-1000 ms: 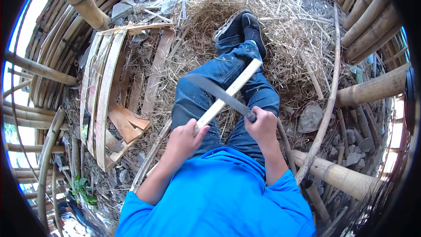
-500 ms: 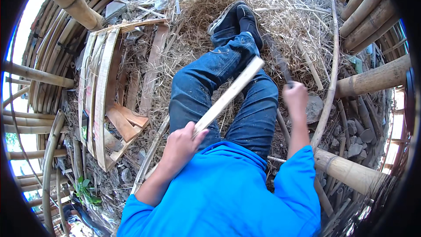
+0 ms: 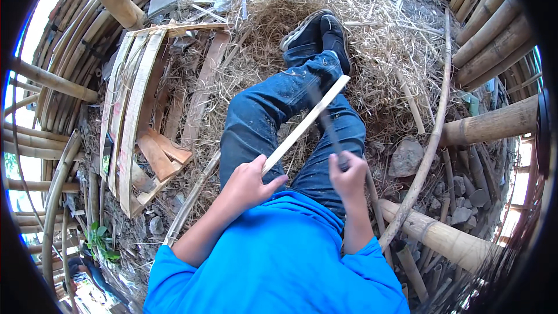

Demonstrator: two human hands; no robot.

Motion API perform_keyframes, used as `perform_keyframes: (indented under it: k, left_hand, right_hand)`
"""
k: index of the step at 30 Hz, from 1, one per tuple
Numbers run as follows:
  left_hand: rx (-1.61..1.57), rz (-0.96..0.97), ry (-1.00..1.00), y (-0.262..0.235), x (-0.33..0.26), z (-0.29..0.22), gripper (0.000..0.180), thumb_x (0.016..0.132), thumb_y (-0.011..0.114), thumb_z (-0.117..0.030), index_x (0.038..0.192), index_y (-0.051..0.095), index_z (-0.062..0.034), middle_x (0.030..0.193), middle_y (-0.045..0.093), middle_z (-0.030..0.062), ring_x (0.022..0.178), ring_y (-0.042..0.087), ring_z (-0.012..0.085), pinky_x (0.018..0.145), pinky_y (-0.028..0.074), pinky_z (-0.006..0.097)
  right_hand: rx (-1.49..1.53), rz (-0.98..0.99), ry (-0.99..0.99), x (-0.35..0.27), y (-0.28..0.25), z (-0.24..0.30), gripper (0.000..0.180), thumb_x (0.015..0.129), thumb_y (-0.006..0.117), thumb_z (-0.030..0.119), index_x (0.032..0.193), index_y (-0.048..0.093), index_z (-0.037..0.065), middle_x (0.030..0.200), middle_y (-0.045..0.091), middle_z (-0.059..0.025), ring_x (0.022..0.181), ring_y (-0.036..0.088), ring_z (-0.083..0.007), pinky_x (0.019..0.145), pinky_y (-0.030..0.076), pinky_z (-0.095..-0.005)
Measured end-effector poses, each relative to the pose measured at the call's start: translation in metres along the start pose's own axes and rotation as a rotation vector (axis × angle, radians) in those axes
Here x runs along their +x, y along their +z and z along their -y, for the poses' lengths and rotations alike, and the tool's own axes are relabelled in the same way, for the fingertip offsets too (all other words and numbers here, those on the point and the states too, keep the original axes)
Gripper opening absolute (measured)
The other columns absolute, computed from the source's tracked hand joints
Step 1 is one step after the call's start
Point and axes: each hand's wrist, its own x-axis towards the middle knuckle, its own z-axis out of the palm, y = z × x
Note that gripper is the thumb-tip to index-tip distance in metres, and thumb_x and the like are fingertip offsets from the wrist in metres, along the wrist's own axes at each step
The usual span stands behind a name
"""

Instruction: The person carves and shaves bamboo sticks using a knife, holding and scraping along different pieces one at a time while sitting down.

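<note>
In the head view, the biggest change is on the right side. Half a second ago the right hand [image 3: 350, 177] was out over the ground by the grey stone [image 3: 403, 158], its blade pointing away; now it is back above the right leg of the blue jeans [image 3: 343, 136], fingers wrapped around the dark handle of a knife [image 3: 332, 131]. The blade points far and slightly left, so that it crosses the far half of the pale wooden strip [image 3: 296, 137]. It is blurred by motion, so whether it touches the wood or passes just above it I cannot fairly say.

The left hand [image 3: 247, 185] has hardly shifted. Its fingers are closed around the strip's near end, while the thumb now sticks out to the right, away from the wood. The strip slants over the lap from near left to far right, its far end above the lower legs. It looks narrower than half a second ago, which suggests it has been rolled toward its edge.

For the work in hand, I take this to mean that knife and strip are together again, with a different side of the wood probably facing the blade, and the left hand bracing it.
</note>
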Motion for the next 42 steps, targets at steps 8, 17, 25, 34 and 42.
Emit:
perform_keyframes:
  k: [8,17,25,34,42]
  left_hand:
    - [0.037,-0.026,0.070,0.012,-0.011,-0.008,0.016,0.086,0.052,-0.012,0.087,0.045,0.0019,0.068,0.058,0.0269,0.073,0.060,0.0456,0.066,0.046,0.055]
    - [0.063,-0.055,0.030,0.012,-0.028,-0.005,0.015,0.085,0.051,-0.010,0.088,0.044,0.0024,0.069,0.058,0.0290,0.069,0.059,0.0483,0.064,0.047,0.056]
    - [-0.185,-0.108,-0.066,0.010,-0.024,0.017,0.020,0.093,0.051,-0.015,0.084,0.046,0.0011,0.064,0.055,0.0242,0.060,0.055,0.0444,0.053,0.039,0.048]
    - [-0.259,0.040,0.038,0.007,-0.013,-0.006,0.007,0.087,0.046,-0.004,0.089,0.049,0.0020,0.067,0.054,0.0246,0.065,0.057,0.0420,0.060,0.043,0.044]
    - [-0.226,0.085,-0.040,0.010,-0.018,-0.007,0.013,0.093,0.047,-0.012,0.091,0.045,0.0010,0.069,0.055,0.0293,0.071,0.057,0.0484,0.060,0.041,0.052]
  right_hand:
    - [-0.356,0.023,-0.358,0.015,-0.005,0.000,0.013,0.064,0.066,0.016,0.071,0.064,0.006,0.064,0.061,-0.0191,0.064,0.062,-0.0393,0.060,0.051,-0.0463]
    - [-0.610,-0.253,0.103,0.078,-0.077,-0.052,0.020,0.076,0.059,0.021,0.077,0.070,0.003,0.074,0.067,-0.0207,0.075,0.068,-0.0363,0.069,0.053,-0.0454]
    - [-0.165,-0.337,0.035,0.036,-0.080,-0.049,0.023,0.078,0.062,0.018,0.067,0.058,-0.001,0.062,0.060,-0.0207,0.056,0.058,-0.0387,0.053,0.043,-0.0420]
    - [-0.315,0.029,-0.370,0.005,0.004,0.007,0.013,0.067,0.068,0.018,0.071,0.061,0.008,0.064,0.062,-0.0165,0.063,0.063,-0.0365,0.058,0.050,-0.0453]
    - [-0.535,-0.105,-0.156,0.060,-0.030,-0.029,0.013,0.071,0.065,0.023,0.071,0.066,0.009,0.068,0.065,-0.0167,0.068,0.066,-0.0337,0.063,0.052,-0.0436]
